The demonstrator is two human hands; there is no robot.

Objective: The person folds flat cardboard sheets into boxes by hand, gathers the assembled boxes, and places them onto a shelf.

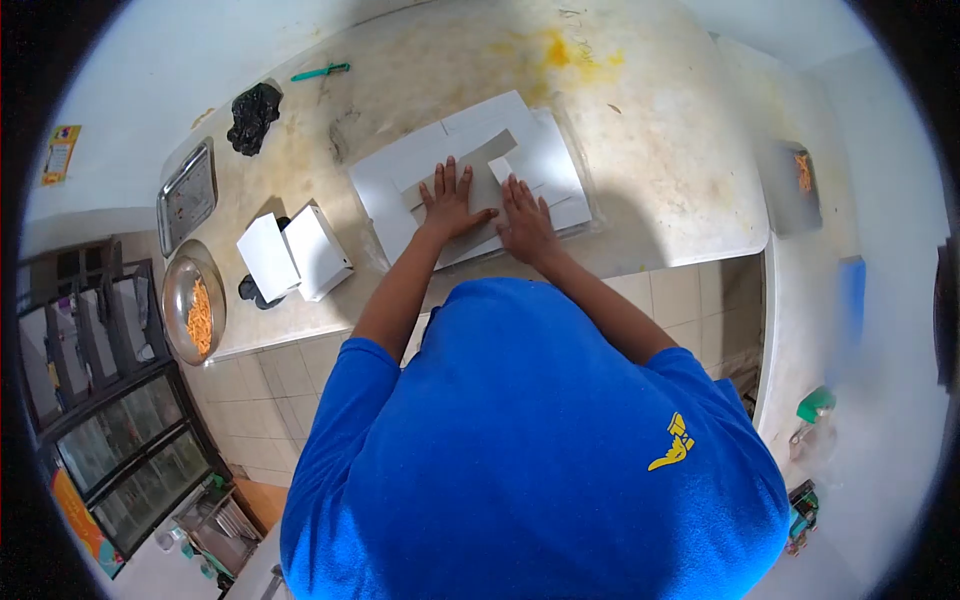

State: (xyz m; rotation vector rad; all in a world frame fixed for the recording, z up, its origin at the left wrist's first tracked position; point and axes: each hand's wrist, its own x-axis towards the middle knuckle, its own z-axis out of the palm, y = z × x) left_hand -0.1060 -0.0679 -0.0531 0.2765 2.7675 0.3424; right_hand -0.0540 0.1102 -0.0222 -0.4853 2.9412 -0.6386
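Flat white cardboard box blanks [390,175] with slits and grey patches lie on the table in front of me, seemingly stacked over a clear plastic sheet. My left hand [450,205] rests palm down on the grey middle of the cardboard, its fingers spread. Close beside it, my right hand [527,222] lies flat with fingers stretched out, touching a small white flap [503,168]. Neither hand grips anything.
On the left of the pale table [680,150] stand a white box [318,255] with its lid raised, a black plastic bag [253,118], a metal tray [188,197] and a bowl [178,285] of orange strips. A green-handled tool [320,72] lies farther back.
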